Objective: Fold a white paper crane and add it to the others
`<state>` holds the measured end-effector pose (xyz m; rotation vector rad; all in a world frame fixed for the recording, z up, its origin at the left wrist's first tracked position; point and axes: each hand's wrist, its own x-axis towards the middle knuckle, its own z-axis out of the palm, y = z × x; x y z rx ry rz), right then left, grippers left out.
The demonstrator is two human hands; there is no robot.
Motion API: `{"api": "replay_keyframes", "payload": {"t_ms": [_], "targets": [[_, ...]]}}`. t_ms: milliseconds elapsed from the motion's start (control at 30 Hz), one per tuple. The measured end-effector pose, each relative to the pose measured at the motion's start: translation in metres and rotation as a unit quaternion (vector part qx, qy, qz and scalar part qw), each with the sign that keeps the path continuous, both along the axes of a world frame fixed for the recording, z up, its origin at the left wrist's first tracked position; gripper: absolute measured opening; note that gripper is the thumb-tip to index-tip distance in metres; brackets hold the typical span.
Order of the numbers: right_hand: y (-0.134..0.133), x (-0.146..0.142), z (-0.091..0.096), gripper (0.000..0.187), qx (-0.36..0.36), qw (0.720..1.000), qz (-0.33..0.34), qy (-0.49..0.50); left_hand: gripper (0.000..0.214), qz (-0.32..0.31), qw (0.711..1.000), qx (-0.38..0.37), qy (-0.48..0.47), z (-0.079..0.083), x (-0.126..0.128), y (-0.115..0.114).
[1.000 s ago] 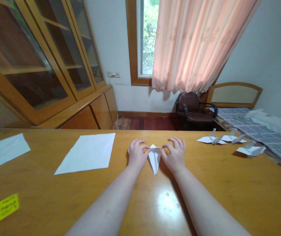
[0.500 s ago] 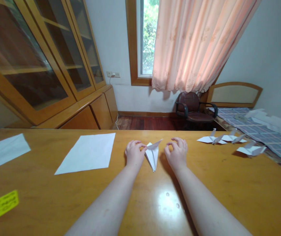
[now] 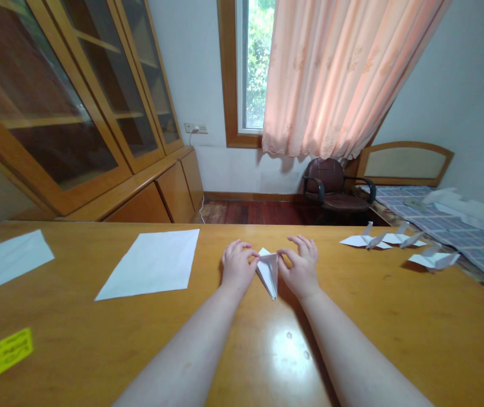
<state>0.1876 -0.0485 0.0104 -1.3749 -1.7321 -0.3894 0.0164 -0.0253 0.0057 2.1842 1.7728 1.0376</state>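
A small folded white paper (image 3: pixel 269 274) stands just above the table between my hands, its narrow split end pointing toward me. My left hand (image 3: pixel 238 265) pinches its upper left corner between thumb and fingertips. On the other side my right hand (image 3: pixel 301 267) has thumb and forefinger closed on the upper right corner, the other fingers raised. Off to the right sit several folded paper cranes (image 3: pixel 433 259) with spread wings.
A flat white paper sheet (image 3: pixel 152 264) lies left of my hands, with another sheet (image 3: pixel 8 261) at the far left. Nearer me on the left is a yellow label (image 3: pixel 0 357). Beyond the wooden table (image 3: pixel 97 350) stand a chair (image 3: pixel 330 183) and a bed (image 3: pixel 470 226).
My right hand has moved left and closed on the paper's right corner. The left hand and the folded paper have shifted slightly right, and the top flap that pointed up right is now lower.
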Motion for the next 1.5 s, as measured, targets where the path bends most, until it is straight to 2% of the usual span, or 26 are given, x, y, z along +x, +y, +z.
{"api": "replay_keyframes", "payload": {"t_ms": [267,533,867,1000,1067,1200,1267,1367,1500], "targets": [[0.002,0.001,-0.002,0.007,0.024,1.000,0.013,0.014,0.006,0.036,0.998,-0.038,-0.019,0.002,-0.002,0.001],[0.003,0.002,-0.003,0.007,0.033,0.999,-0.006,0.034,0.006,0.057,0.996,-0.066,-0.021,0.004,-0.003,0.001],[0.004,0.008,-0.002,0.010,0.005,0.996,-0.023,0.091,0.005,0.063,0.994,-0.083,-0.023,0.006,-0.004,0.001],[0.006,0.012,-0.004,0.018,0.006,0.991,-0.035,0.131,0.007,0.051,0.995,-0.089,-0.017,0.002,-0.003,0.002],[0.009,0.012,-0.007,0.022,-0.033,0.989,-0.018,0.142,0.008,0.041,0.995,-0.096,-0.004,-0.001,-0.002,0.003],[0.013,0.009,-0.013,0.019,-0.204,0.973,0.021,0.103,0.013,0.037,0.991,-0.123,0.030,-0.003,-0.001,0.003],[0.014,0.007,-0.014,0.016,-0.257,0.963,0.024,0.072,0.015,0.038,0.989,-0.134,0.044,-0.001,0.000,0.003],[0.014,0.004,-0.015,0.017,-0.297,0.954,0.031,0.039,0.014,0.043,0.986,-0.147,0.062,0.002,-0.001,0.002],[0.015,0.004,-0.018,0.016,-0.306,0.950,0.051,0.020,0.015,0.056,0.985,-0.146,0.068,0.002,-0.002,0.002]]}}
